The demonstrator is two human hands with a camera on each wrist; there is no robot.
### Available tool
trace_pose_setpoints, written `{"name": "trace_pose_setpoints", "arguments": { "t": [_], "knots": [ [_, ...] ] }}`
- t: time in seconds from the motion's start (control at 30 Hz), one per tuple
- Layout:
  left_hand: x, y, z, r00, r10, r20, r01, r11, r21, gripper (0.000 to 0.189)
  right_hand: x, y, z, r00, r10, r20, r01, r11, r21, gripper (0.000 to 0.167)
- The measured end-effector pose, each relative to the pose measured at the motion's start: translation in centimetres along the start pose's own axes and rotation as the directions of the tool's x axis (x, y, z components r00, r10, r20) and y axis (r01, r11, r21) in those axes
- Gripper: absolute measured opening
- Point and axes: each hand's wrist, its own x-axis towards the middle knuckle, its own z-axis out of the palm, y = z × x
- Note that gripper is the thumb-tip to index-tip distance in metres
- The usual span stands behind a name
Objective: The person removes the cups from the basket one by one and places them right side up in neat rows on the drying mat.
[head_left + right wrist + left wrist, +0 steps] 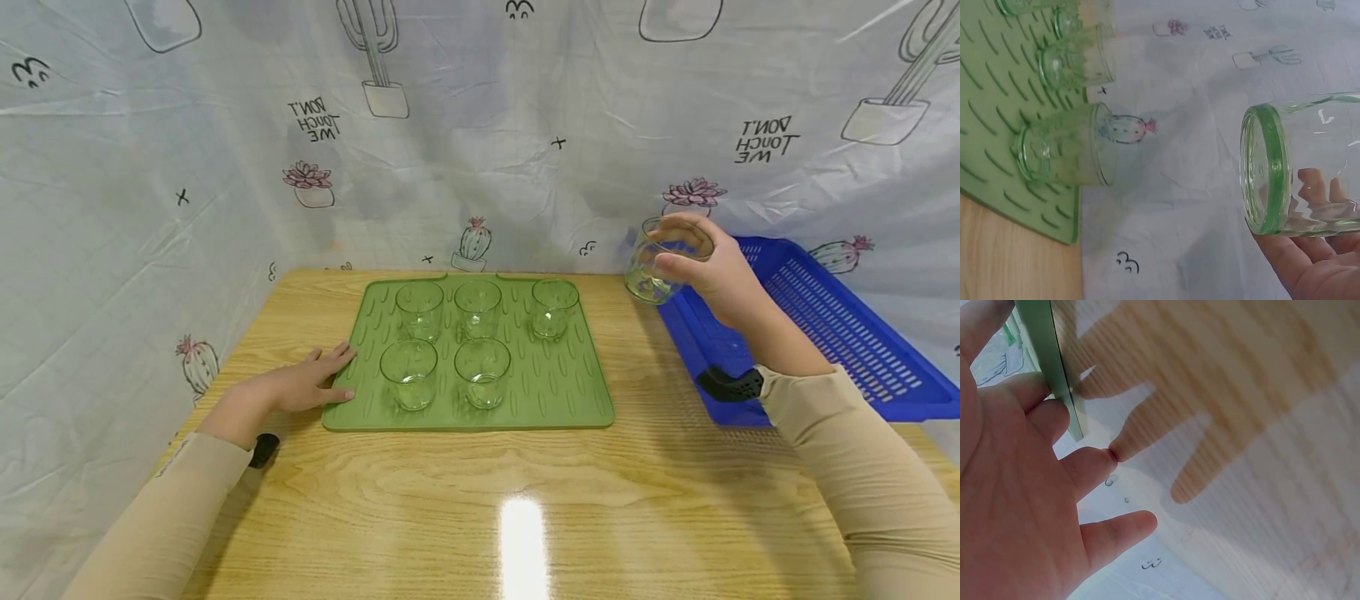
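Observation:
My right hand grips a clear drinking glass in the air, between the green mat and the blue basket. In the right wrist view the held glass shows its thick base, with fingers seen through its wall. On the green mat stand several upright glasses: three along the back, including one at the right, and two in front, one of them near the middle. My left hand rests at the mat's left edge with fingers spread. In the left wrist view that hand touches the mat's rim.
A blue plastic basket with slotted walls stands at the right, under my right forearm. A wooden table carries everything. Behind and to the left hangs a pale curtain printed with cacti.

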Motion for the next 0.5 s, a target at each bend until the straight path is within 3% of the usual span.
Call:
{"name": "trace_pose_setpoints", "arguments": {
  "t": [0.27, 0.5],
  "knots": [
    [0.0, 0.2, -0.2, 1.0, -0.001, -0.002, 0.001, 1.0, -0.001, 0.089, 0.2, 0.1, 1.8, 0.998, 0.057, 0.011, -0.053, 0.973, -0.227, 0.045],
    [0.0, 0.1, -0.2, 1.0, -0.004, 0.001, 0.004, 1.0, -0.001, 0.089, 0.7, 0.9, 4.1, 0.998, 0.043, 0.043, -0.031, 0.968, -0.25, 0.05]
  ]
}}
